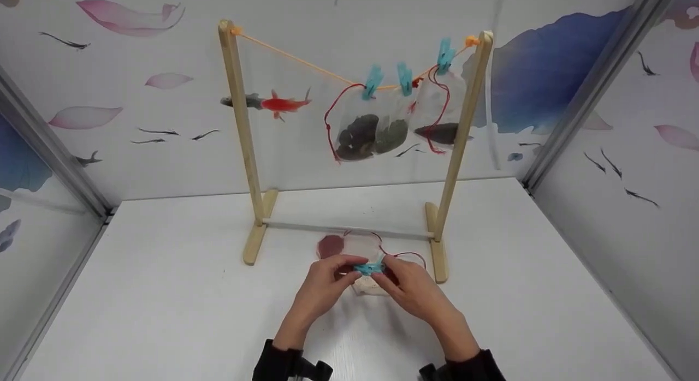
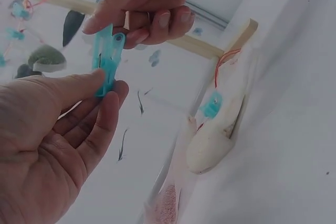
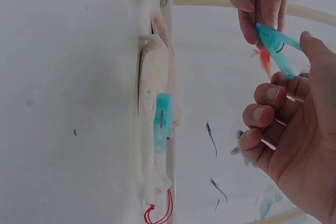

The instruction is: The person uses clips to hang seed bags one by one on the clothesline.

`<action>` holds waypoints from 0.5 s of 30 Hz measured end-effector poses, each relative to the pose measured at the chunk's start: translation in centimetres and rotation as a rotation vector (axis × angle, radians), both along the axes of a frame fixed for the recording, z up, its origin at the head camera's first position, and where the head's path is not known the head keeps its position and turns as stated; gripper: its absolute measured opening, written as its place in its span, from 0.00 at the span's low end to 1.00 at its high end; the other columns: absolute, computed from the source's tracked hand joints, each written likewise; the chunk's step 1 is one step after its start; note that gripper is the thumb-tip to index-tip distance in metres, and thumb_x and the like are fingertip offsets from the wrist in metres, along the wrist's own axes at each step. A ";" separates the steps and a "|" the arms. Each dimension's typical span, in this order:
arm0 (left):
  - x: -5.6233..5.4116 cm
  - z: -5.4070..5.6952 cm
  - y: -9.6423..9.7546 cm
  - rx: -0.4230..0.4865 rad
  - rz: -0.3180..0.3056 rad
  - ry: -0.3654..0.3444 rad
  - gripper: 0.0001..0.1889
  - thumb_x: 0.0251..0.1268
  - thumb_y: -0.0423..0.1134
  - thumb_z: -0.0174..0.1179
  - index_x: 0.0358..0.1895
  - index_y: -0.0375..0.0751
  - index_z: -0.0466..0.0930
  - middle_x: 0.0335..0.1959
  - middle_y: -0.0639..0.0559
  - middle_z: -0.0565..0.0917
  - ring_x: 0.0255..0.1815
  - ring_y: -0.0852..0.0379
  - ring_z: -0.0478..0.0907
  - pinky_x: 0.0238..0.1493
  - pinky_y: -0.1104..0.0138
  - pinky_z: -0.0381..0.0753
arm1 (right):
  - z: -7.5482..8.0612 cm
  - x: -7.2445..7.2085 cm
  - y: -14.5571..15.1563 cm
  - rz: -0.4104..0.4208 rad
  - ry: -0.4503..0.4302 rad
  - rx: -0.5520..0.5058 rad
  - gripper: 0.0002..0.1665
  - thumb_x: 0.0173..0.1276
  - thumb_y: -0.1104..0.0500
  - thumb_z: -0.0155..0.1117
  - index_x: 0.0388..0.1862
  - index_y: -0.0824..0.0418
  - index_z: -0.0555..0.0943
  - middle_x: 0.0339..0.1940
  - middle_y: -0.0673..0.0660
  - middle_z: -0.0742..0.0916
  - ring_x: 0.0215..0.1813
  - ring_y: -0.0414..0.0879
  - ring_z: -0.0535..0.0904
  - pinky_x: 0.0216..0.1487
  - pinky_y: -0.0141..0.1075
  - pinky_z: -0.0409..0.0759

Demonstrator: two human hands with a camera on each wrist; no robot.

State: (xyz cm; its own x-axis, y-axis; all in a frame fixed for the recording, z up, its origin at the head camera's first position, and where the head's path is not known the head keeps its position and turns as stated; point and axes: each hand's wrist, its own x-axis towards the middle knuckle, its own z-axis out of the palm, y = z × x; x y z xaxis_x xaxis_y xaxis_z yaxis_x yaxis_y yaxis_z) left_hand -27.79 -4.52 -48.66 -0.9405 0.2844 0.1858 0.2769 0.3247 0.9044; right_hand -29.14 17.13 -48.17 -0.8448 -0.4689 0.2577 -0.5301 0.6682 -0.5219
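My left hand [image 1: 322, 285] pinches a turquoise clothespin [image 1: 369, 268] at one end, thumb against fingers. At its other end, my right hand [image 1: 418, 291] has thumb and fingertips on the two spread handles [image 3: 290, 40]. Below the hands lies a sheer drawstring bag [image 1: 363, 247] with red cords and a dark red patch. Beside it is a whitish, stone-like lump [image 2: 210, 145], partly hidden by the hands in the head view. A second turquoise clothespin [image 3: 163, 121] rests against the lump.
Behind the hands stands a wooden frame [image 1: 240, 124] with a sagging orange string [image 1: 295, 57]. Several clothespins [image 1: 373, 82] hold sheer bags on it, with dark stones [image 1: 357, 136] inside. A white crossbar [image 1: 349, 228] joins the feet. Printed walls enclose the white table [image 1: 136, 293].
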 end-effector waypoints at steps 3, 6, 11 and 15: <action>0.2 0.1 0.0 -0.030 -0.004 0.007 0.15 0.70 0.37 0.61 0.58 0.47 0.83 0.53 0.53 0.86 0.52 0.58 0.84 0.52 0.70 0.84 | 0.0 0.0 0.1 0.026 -0.008 0.006 0.17 0.75 0.43 0.58 0.37 0.55 0.74 0.23 0.41 0.69 0.26 0.33 0.64 0.28 0.26 0.65; 0.2 0.1 0.0 -0.064 -0.004 0.024 0.15 0.70 0.36 0.61 0.58 0.47 0.83 0.53 0.53 0.86 0.52 0.58 0.84 0.52 0.71 0.84 | 0.1 0.0 0.1 0.045 -0.024 0.023 0.17 0.75 0.43 0.59 0.36 0.55 0.75 0.22 0.41 0.70 0.26 0.33 0.65 0.28 0.26 0.66; 0.2 0.1 -0.2 -0.099 0.001 0.062 0.15 0.71 0.38 0.61 0.58 0.48 0.82 0.54 0.53 0.86 0.53 0.58 0.84 0.50 0.70 0.84 | 0.2 -0.1 0.1 0.059 -0.040 0.034 0.18 0.76 0.41 0.54 0.35 0.54 0.75 0.23 0.40 0.71 0.27 0.34 0.67 0.31 0.27 0.68; 0.1 -0.3 -0.3 -0.134 0.019 0.108 0.17 0.70 0.41 0.62 0.60 0.46 0.80 0.55 0.51 0.85 0.55 0.54 0.83 0.49 0.65 0.85 | 0.0 -0.3 0.4 0.036 -0.007 0.015 0.16 0.77 0.44 0.54 0.37 0.54 0.74 0.25 0.41 0.71 0.29 0.35 0.68 0.32 0.26 0.69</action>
